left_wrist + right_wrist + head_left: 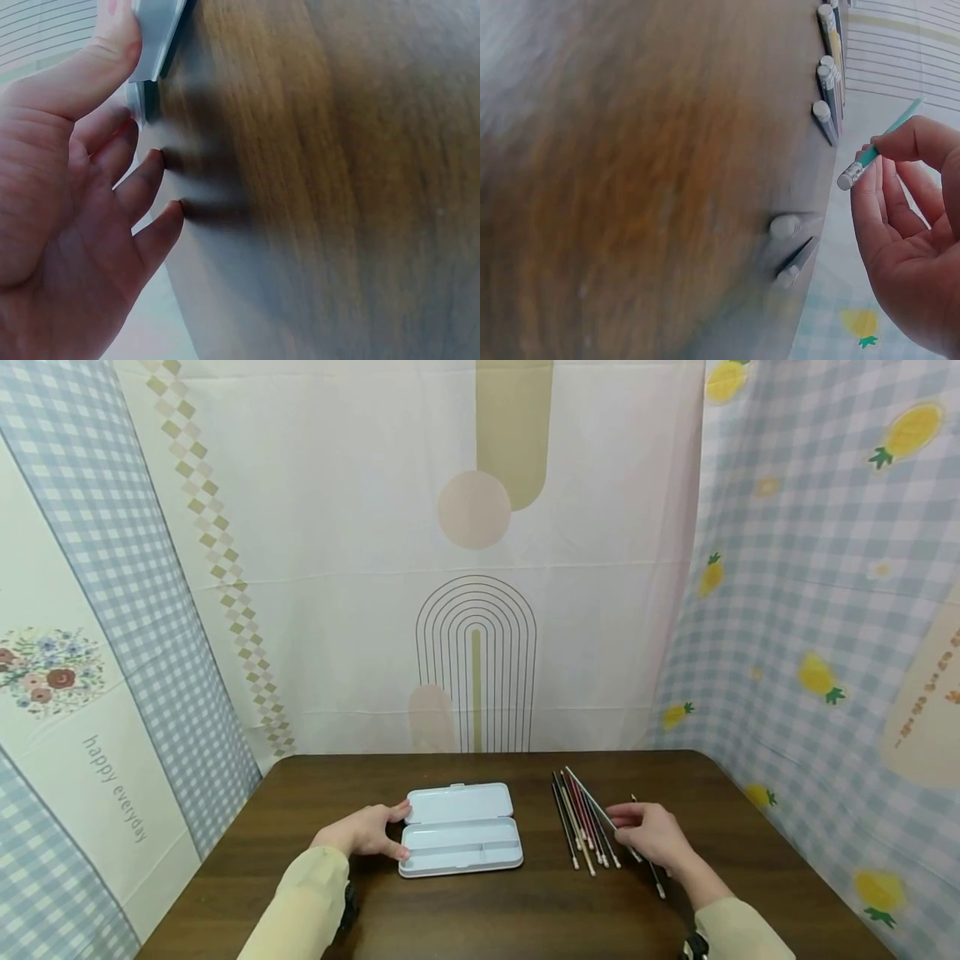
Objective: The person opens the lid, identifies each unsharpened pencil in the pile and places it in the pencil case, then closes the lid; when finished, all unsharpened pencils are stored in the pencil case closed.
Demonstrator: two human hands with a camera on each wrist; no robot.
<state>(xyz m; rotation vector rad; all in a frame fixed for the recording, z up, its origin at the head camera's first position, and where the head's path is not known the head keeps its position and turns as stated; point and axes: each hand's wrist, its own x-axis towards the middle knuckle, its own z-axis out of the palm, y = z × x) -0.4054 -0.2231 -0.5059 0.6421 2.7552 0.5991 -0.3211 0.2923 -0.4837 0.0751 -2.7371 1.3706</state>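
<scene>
Right now the right hand (651, 835) pinches one teal pencil (881, 148) between thumb and fingertips, lifted just clear of the row of pencils (583, 818) lying on the tabletop (525, 910). That row runs with its long axis away from the person, eraser ends toward them, and sits just left of this hand. The open pencil case (461, 828) lies well to the left of the row, long axis crosswise, its tray nearer the person and its lid behind. The left hand (367, 831) steadies the case's left end, thumb on the lid edge and fingers seemingly spread against the tray, though the wrist view is blurred there.
</scene>
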